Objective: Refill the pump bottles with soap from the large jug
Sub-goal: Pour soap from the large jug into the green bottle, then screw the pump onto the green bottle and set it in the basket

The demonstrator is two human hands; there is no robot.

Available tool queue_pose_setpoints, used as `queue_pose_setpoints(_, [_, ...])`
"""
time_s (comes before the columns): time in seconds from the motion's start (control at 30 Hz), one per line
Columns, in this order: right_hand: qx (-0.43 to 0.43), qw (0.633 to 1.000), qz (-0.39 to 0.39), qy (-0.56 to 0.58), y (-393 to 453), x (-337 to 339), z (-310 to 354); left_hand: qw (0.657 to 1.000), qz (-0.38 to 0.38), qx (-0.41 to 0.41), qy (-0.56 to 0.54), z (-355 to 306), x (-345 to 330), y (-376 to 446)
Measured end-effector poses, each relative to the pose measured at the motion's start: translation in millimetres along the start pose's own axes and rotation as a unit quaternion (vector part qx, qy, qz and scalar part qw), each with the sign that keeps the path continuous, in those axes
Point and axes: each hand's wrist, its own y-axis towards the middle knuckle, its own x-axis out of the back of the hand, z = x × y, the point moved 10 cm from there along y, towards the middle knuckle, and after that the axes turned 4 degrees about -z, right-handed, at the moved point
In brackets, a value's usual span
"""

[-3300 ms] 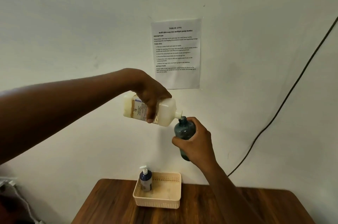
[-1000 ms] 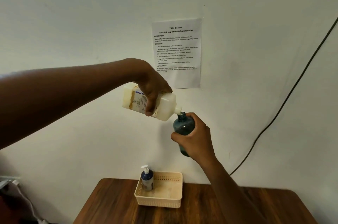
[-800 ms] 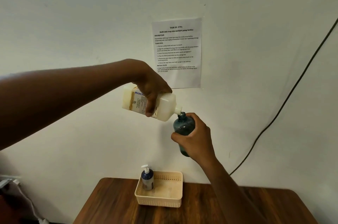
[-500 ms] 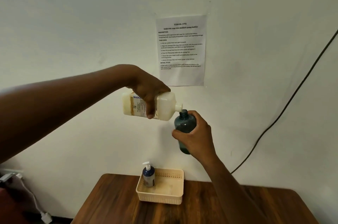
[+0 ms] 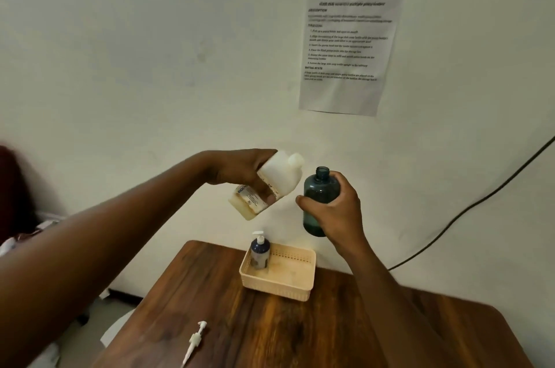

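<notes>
Item: white soap jug (image 5: 271,183), centre frame, gripped by left hand (image 5: 240,171), spout tipped up and clear of the teal bottle (image 5: 318,196). Teal bottle: upright, uncapped, just right of the jug, right hand (image 5: 336,208) wrapped round it. Loose pump head (image 5: 194,340): on table (image 5: 300,334), lower left. Basket (image 5: 280,276), lower centre, held one capped pump bottle (image 5: 260,250). Step judged: pour ended. Next calls for setting the jug down and fitting the pump.

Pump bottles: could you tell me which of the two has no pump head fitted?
The teal bottle held in the right hand; the dark blue one in the basket has its pump.
</notes>
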Motion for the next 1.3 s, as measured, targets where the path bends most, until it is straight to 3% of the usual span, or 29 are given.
queue_pose_setpoints(0.3, [-0.048,0.998,0.051,-0.004,-33.3,-64.6,-48.2,0.982,-0.053,0.050,-0.172,116.3,-57.5,-25.3])
queue_pose_setpoints(0.53, [-0.071,0.993,0.088,-0.025,-71.3,-113.4,-94.3,0.966,-0.110,0.102,-0.210,200.6,-99.8,-58.3])
queue_pose_setpoints(0.67, [-0.086,0.992,0.095,-0.024,-82.9,-130.4,-112.5,0.970,-0.149,0.129,-0.144,237.1,-118.7,-74.9])
queue_pose_setpoints(1.03, [-0.080,0.991,0.107,-0.017,-108.4,-166.7,-131.0,0.927,-0.096,0.219,-0.289,350.4,-240.2,-112.6])
queue_pose_setpoints(1.3, [-0.076,0.992,0.097,-0.025,-110.3,-173.2,-140.7,0.916,-0.081,0.266,-0.291,397.0,-287.3,-129.8])
